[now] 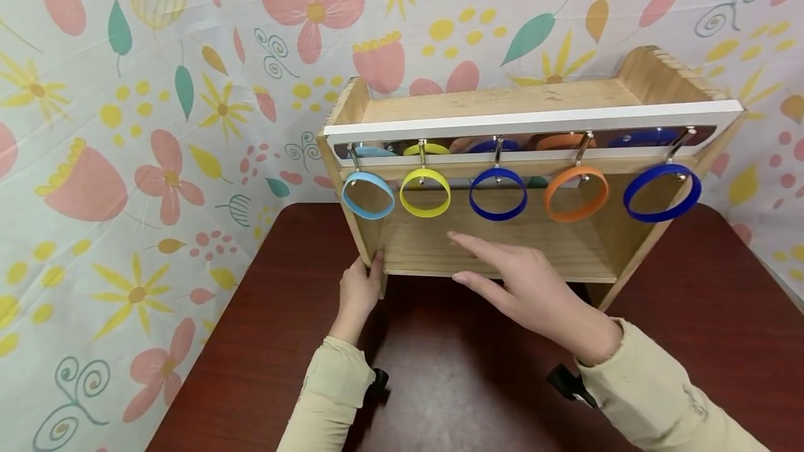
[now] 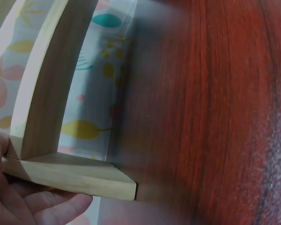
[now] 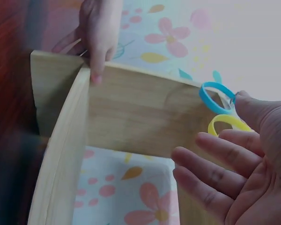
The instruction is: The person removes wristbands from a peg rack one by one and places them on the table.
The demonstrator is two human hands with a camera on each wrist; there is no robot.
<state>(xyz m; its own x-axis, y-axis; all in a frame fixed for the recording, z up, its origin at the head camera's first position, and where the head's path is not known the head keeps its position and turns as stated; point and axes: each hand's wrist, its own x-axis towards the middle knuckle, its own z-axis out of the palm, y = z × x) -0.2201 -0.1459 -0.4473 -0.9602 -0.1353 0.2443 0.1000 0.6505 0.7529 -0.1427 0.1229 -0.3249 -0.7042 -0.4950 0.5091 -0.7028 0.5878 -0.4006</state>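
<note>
A small wooden shelf (image 1: pixel 502 246) stands on the table, with a white-edged hook rail (image 1: pixel 402 126) along its top front. From the metal hooks hang a light blue wristband (image 1: pixel 347 201), a yellow wristband (image 1: pixel 405 202), an orange wristband (image 1: pixel 568 217) and two dark blue ones. My left hand (image 1: pixel 358 291) grips the lower left side panel (image 2: pixel 79 176) where it meets the lower board, thumb inside and fingers outside. Holding nothing, my right hand (image 1: pixel 534 284) hovers before the shelf's lower opening with its fingers extended, below the wristbands.
The dark red wooden table (image 1: pixel 239 340) extends around the shelf on both sides and in front. Behind it hangs a white cloth with a flower print (image 1: pixel 169 159). Each sleeve has a black wrist strap (image 1: pixel 568 383) at its cuff.
</note>
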